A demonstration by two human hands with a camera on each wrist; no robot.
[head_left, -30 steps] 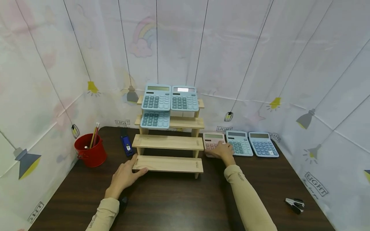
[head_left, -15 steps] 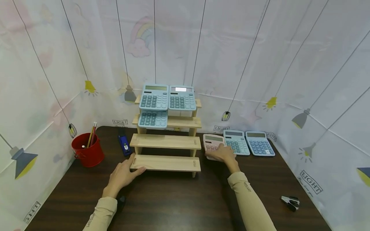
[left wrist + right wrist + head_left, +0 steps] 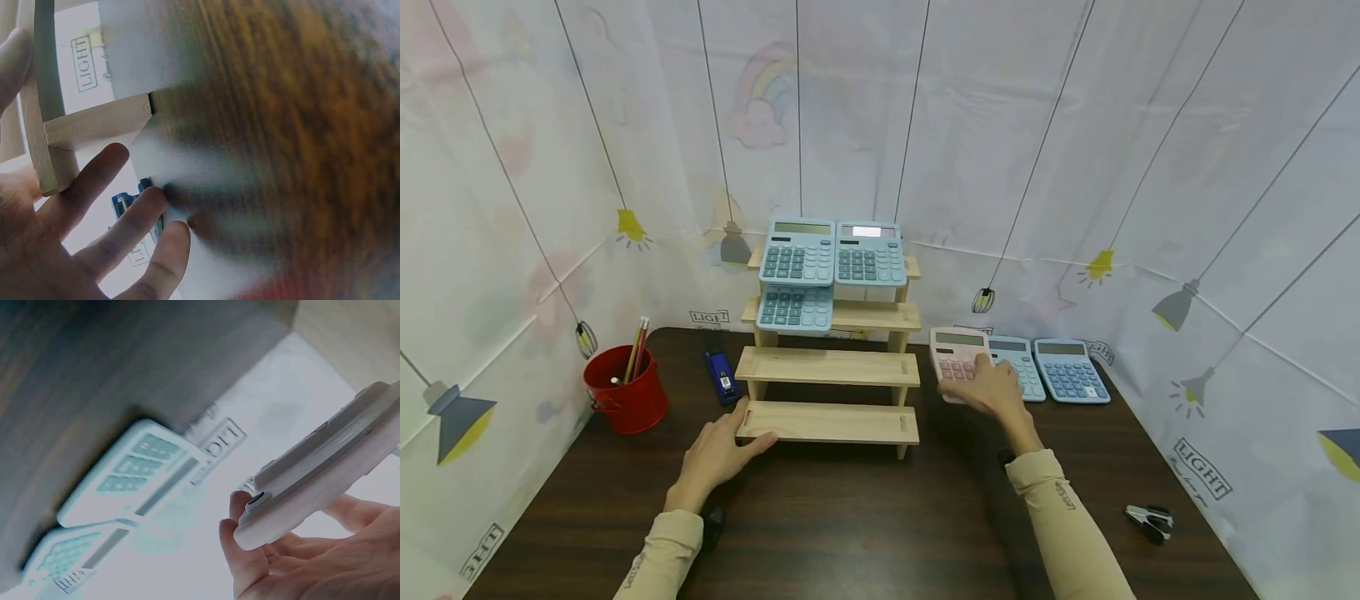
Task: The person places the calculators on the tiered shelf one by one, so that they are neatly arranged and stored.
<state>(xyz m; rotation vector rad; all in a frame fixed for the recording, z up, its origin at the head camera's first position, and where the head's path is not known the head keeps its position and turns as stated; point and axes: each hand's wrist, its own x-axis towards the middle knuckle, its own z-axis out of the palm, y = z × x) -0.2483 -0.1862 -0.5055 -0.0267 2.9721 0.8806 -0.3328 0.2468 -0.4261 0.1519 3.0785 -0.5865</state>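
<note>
The person wore close-fitting pale beige sleeves, the left sleeve (image 3: 652, 575) matching the right sleeve (image 3: 1078, 537) in shade. Each ended at the wrist in a thicker band, the left cuff (image 3: 676, 528) and the right cuff (image 3: 1034, 468) both softly creased. Small dark lettering (image 3: 1065, 496) marked the right sleeve just behind its cuff; similar print ran on the left. A black piece (image 3: 713, 527) showed beside the left cuff, another by the right. The left hand (image 3: 710, 460) and right hand (image 3: 994, 390) were bare.
</note>
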